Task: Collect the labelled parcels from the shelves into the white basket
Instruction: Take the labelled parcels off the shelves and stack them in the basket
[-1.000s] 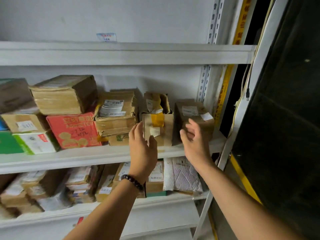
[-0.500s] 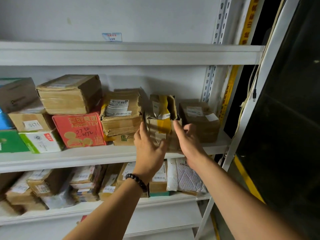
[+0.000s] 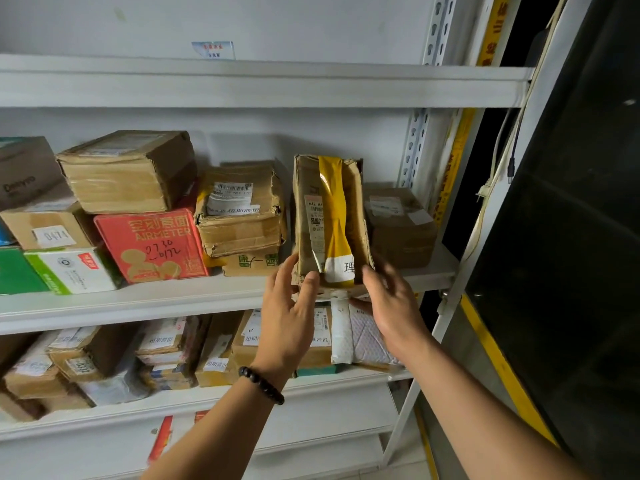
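A tall worn cardboard parcel with yellow tape (image 3: 329, 220) and a white label stands tipped forward at the front edge of the middle shelf (image 3: 138, 301). My left hand (image 3: 291, 317) presses its lower left side, thumb on the front. My right hand (image 3: 391, 303) cups its lower right corner and underside. Both hands hold it between them. More labelled parcels sit beside it: a crushed brown box (image 3: 240, 213) to the left and a small brown box (image 3: 398, 226) to the right. The white basket is not in view.
A red box (image 3: 152, 244), stacked brown boxes (image 3: 128, 171) and a green-white box (image 3: 72, 270) fill the shelf's left. The lower shelf holds several parcels (image 3: 162, 348) and a white padded envelope (image 3: 360, 337). A steel upright (image 3: 415, 140) and dark panel (image 3: 571, 237) stand right.
Both hands reached in and closed around the yellow-taped parcel, which has been drawn forward and up off the shelf edge and tipped toward me. The camera has moved closer.
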